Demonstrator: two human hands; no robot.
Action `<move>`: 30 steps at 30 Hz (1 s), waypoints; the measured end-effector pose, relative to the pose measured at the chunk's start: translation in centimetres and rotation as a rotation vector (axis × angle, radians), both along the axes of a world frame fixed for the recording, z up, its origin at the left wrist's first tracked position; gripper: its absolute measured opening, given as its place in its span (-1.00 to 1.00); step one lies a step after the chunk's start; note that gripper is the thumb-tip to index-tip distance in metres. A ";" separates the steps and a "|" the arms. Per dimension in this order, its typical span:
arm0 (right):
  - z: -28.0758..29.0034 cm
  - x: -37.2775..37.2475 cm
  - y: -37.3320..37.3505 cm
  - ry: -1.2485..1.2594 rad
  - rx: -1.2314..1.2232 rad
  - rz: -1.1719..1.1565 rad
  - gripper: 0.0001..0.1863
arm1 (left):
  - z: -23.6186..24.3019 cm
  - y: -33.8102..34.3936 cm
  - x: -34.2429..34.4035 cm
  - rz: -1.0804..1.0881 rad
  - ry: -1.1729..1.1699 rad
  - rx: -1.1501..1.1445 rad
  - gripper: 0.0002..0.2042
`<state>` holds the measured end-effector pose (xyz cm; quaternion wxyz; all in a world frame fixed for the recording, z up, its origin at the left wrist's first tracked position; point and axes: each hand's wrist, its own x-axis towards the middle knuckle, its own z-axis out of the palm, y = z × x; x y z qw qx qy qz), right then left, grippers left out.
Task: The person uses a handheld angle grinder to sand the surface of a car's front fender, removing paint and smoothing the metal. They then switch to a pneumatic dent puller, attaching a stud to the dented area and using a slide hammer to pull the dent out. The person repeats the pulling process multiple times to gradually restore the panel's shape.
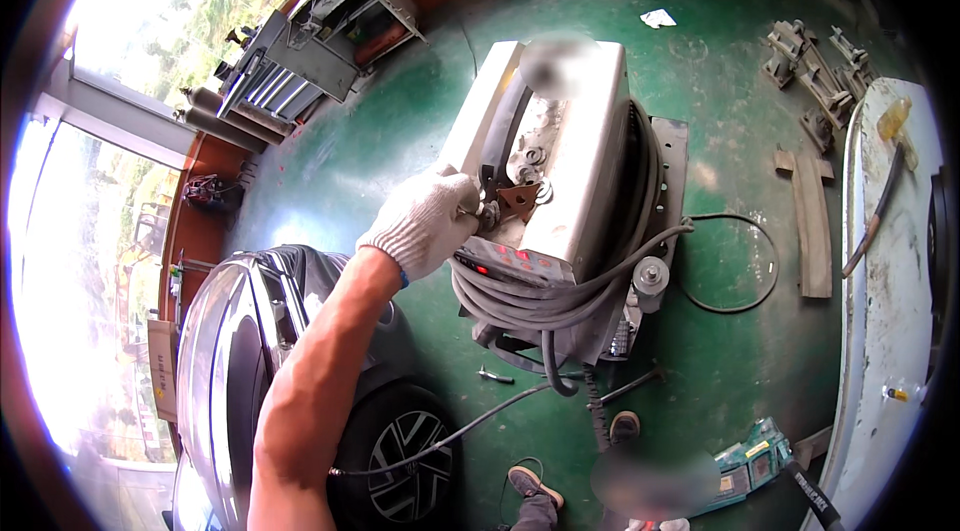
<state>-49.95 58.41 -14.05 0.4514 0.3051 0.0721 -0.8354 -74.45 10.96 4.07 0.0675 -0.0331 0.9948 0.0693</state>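
My left hand (425, 221), in a white knitted glove, reaches over the top of a white wheeled machine (585, 161). Its fingers are closed at the recessed tray on top, by a small grey metal piece (488, 217); what they grip is mostly hidden. Beside the fingertips lie a brown angular piece (517, 201) and several metal washers (530, 166). At the bottom edge, a sliver of my right hand (658, 525) shows in a white glove, near a teal power tool (745, 466). Its fingers are cut off by the frame and a blurred patch.
Grey cable (510, 311) is coiled round the machine, with a loop (775, 271) on the green floor. A dark car (290, 331) stands at left, a white panel (880, 311) at right. Wooden pieces (810, 221), metal parts (800, 61) and a hammer (632, 386) lie about.
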 end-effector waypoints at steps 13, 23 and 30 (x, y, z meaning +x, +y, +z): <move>-4.9 3.0 2.7 -0.303 -0.148 0.156 -0.45 | 2.2 0.9 -2.7 0.115 -0.276 -0.017 -0.64; -4.8 1.4 2.4 -0.287 -0.204 0.159 -0.45 | 0.2 -0.2 -0.2 0.157 -0.009 0.395 -0.80; -4.7 1.1 1.4 -0.303 -0.191 0.233 -0.43 | -3.0 -1.4 7.9 0.452 0.666 2.177 -0.74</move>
